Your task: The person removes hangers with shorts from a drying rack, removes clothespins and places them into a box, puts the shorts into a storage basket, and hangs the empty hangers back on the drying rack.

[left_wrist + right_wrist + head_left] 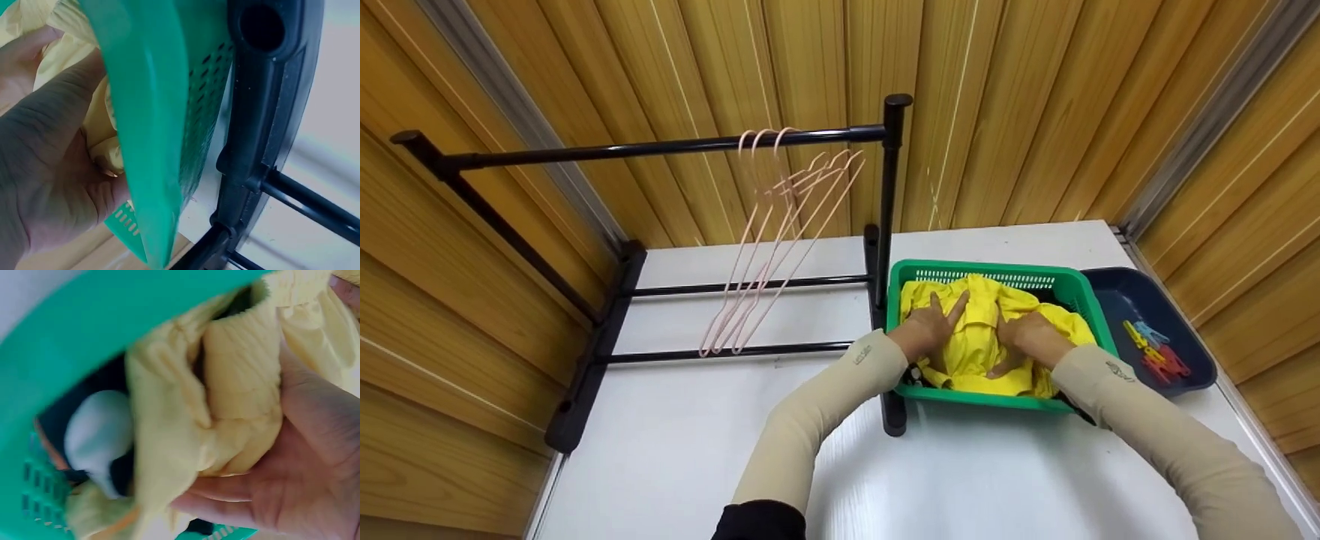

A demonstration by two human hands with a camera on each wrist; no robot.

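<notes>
A bright yellow garment (981,330) with a gathered elastic band lies bunched in a green plastic basket (997,403). My left hand (931,328) grips its left part, and the left wrist view shows thumb and fingers around the cloth beside the basket's rim. On the right side of the garment, my right hand (1030,339) holds a fold. In the right wrist view, the fingers of that hand (298,478) reach around the gathered band (242,377). Dark cloth and a whitish patch (98,430) show beneath the yellow fabric. Some fingertips are hidden in the folds.
Left of the basket stands a black clothes rack (675,147), its foot close to the basket wall. Several pink hangers (765,262) hang from its bar. A dark blue tray (1117,289) with colored clothespins (1162,360) sits to the right. Wood-patterned walls (997,112) enclose the white floor.
</notes>
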